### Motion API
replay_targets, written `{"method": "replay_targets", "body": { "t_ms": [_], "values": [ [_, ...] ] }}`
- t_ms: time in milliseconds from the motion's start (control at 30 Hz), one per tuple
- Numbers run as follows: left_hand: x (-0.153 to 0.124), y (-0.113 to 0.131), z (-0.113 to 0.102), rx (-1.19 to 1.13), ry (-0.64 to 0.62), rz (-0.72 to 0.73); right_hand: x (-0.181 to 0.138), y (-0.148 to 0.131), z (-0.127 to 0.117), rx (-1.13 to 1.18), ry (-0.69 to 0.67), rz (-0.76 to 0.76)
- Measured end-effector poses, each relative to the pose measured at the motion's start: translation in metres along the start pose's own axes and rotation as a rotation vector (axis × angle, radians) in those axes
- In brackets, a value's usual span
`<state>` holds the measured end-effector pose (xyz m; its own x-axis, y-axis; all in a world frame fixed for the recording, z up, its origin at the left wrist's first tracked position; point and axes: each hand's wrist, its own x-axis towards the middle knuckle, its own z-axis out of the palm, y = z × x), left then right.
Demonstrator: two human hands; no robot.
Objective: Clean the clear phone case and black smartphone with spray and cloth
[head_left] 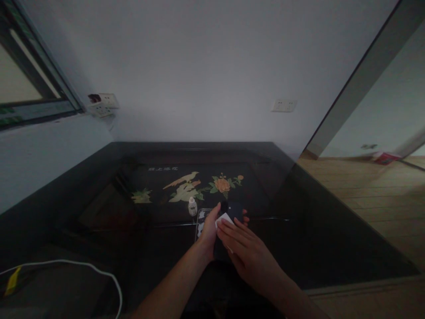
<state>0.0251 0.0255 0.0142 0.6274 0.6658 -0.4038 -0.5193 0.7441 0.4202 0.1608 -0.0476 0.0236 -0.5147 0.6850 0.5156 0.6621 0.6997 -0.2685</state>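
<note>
My left hand [208,230] is wrapped around a dark phone [235,212], holding it above the black glass-topped table [299,230]. My right hand [244,248] lies over the phone's near part, its fingers pressing a small white card or wipe [224,219] against the phone's surface. A small white bottle [192,206] stands on the table just left of my hands. A flat patterned sheet or case [201,218] lies under and left of the left hand, partly hidden.
The table top shows a painted bird and flower panel [192,186] under glass. A white cable [83,266] loops at the near left. Wall sockets [283,105] sit on the back wall, more sockets [102,105] at the left. Wooden floor [375,195] opens to the right.
</note>
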Motion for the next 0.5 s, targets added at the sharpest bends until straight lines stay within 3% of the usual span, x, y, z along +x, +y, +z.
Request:
{"method": "replay_targets", "body": {
  "t_ms": [200, 333, 433, 500],
  "values": [
    [0.001, 0.007, 0.000, -0.012, -0.077, 0.053, -0.022, -0.022, -0.013, -0.019, -0.168, -0.124],
    [-0.003, 0.006, 0.005, -0.014, -0.065, 0.071, -0.037, -0.015, -0.028, 0.004, -0.238, -0.161],
    [-0.004, 0.005, 0.006, -0.021, -0.053, 0.083, -0.048, 0.003, -0.039, 0.070, -0.191, -0.105],
    [-0.005, 0.004, 0.006, -0.014, -0.046, 0.075, -0.051, 0.018, -0.045, 0.093, -0.048, -0.011]
  ]
}}
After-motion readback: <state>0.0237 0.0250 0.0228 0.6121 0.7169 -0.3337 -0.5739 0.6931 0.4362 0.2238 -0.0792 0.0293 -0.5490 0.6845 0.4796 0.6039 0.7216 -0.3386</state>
